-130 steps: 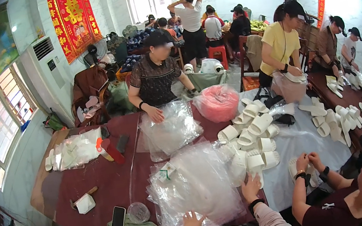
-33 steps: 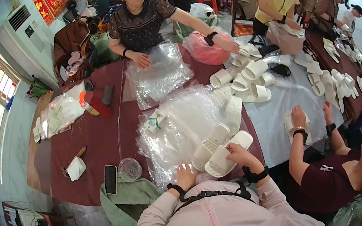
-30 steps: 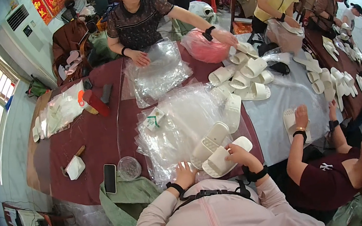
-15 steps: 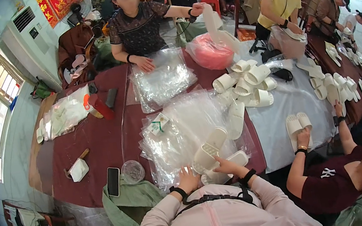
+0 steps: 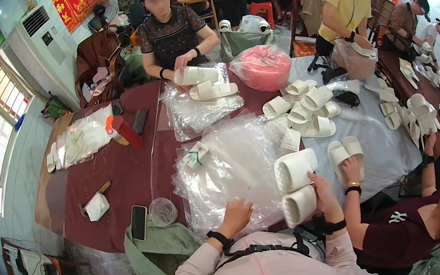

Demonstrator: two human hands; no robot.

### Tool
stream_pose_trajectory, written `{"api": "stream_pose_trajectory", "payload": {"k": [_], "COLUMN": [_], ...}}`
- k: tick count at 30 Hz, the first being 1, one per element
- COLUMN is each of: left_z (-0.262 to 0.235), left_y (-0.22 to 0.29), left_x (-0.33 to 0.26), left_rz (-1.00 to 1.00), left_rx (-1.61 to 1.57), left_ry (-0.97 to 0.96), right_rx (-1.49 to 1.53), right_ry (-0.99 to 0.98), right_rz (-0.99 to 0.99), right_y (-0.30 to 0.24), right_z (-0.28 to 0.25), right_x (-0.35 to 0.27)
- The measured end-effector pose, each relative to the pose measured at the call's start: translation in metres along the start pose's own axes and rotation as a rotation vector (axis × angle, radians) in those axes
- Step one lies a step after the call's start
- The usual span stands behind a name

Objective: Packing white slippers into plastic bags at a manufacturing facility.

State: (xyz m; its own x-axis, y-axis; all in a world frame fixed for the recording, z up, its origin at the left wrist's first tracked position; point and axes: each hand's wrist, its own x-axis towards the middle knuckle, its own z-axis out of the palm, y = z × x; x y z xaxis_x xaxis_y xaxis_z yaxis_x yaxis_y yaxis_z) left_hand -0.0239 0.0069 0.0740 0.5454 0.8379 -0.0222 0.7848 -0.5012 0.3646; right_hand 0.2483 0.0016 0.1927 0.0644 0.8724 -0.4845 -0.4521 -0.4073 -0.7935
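My right hand (image 5: 326, 196) grips a pair of white slippers (image 5: 296, 173), held up just right of a stack of clear plastic bags (image 5: 231, 168). The slippers are stacked one beyond the other, soles toward the right. At the near edge of the bags is my left hand (image 5: 237, 215), its fingers curled together over the plastic. Whether a bag edge is pinched in them is too small to tell. A small white and green card (image 5: 196, 154) lies on the far left of the stack. Beyond the stack, to the right, white slippers (image 5: 312, 108) lie in a loose heap.
A phone (image 5: 138, 222), a round clear tub (image 5: 163, 211) and a green cloth (image 5: 156, 258) lie at the near left. Across the table a person handles slippers (image 5: 211, 89) over more bags. At my right, a co-worker's hand (image 5: 351, 171) touches another pair.
My right hand has lifted the pair of slippers off the bags to the right. My left hand has shifted slightly right, its fingers now curled. The person opposite has brought slippers onto their bags.
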Motion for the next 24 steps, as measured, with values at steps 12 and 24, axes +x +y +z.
{"api": "stream_pose_trajectory", "payload": {"k": [12,24], "left_z": [-0.058,-0.060], "left_y": [0.040,0.064], "left_x": [0.042,0.032], "left_rz": [-0.268,0.155], "left_rx": [-0.639,0.008], "left_ry": [0.214,0.177], "right_rx": [-0.309,0.070], "right_ry": [0.119,-0.081], "right_rz": [-0.029,0.135], "right_y": [0.006,0.034], "right_z": [-0.016,-0.013], "right_x": [-0.025,0.001]}}
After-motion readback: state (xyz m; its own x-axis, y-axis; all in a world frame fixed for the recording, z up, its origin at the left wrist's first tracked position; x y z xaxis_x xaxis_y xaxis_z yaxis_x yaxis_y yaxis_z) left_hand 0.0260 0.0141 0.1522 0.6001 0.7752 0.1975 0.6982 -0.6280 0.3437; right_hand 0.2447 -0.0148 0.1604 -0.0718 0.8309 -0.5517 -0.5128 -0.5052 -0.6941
